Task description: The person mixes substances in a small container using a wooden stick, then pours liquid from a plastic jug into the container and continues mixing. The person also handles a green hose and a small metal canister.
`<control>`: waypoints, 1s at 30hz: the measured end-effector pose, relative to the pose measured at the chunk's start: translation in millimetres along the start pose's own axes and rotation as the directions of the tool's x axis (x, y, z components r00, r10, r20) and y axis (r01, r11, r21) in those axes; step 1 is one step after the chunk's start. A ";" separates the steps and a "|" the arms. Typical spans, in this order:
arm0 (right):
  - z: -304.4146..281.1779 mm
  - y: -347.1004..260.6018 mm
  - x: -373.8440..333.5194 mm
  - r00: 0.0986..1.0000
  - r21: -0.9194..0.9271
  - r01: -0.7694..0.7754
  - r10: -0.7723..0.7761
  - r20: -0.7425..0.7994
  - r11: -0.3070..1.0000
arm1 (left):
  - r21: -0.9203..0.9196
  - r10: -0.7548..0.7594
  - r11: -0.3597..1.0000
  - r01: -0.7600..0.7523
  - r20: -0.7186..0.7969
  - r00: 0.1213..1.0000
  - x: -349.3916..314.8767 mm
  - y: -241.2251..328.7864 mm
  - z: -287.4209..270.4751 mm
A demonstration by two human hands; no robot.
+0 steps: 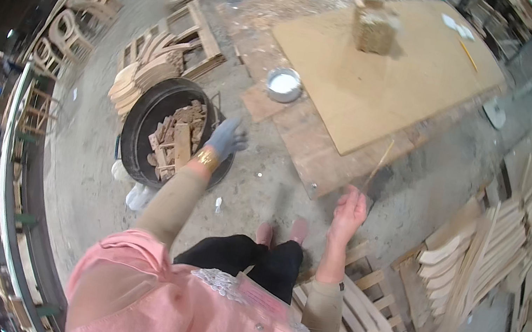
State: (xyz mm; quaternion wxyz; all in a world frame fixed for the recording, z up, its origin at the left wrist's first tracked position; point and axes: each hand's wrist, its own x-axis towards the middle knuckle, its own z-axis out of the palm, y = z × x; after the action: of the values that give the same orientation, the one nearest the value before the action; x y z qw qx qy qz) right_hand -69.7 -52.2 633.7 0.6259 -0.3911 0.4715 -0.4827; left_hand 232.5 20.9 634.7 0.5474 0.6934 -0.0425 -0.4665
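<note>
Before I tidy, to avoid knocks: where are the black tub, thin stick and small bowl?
Black tub (pixel 137 135), head view, inner wall.
Thin stick (pixel 381 160), head view, its middle.
Small bowl (pixel 281 98), head view, near wall.

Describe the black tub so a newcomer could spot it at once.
Find the worktable topped by a tan board. On the concrete floor to its left, near the gloved left hand, sits a wide round tub holding wood scraps. Its black wall sets it apart from the pale wooden pieces stacked beside it.
</note>
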 end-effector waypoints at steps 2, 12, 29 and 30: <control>27.5 -9.3 9.4 0.994 -0.011 -0.037 0.038 0.102 0.999 | -0.314 -0.064 0.948 0.047 -0.044 0.997 17.5 26.4 31.9; 159.4 -30.0 2.6 0.885 -0.423 0.112 0.104 0.455 0.899 | 0.763 0.678 0.363 -0.534 0.178 0.714 14.4 -23.5 -68.8; 409.0 207.1 -287.4 0.694 -0.671 0.598 0.135 0.707 0.439 | -0.206 0.080 0.844 -0.496 -0.865 0.496 -430.0 -242.4 -617.4; 417.7 219.2 -305.1 0.717 -0.699 0.627 0.096 0.691 0.345 | -0.443 -0.053 0.353 -0.824 -0.889 0.455 -443.5 -252.7 -651.3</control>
State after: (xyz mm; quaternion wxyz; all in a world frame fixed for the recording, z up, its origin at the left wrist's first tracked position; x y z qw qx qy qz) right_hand 358.8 309.0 595.8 0.3273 -0.8777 0.3391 -0.0864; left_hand 321.3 842.5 676.6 0.8724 0.4035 0.2512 0.1138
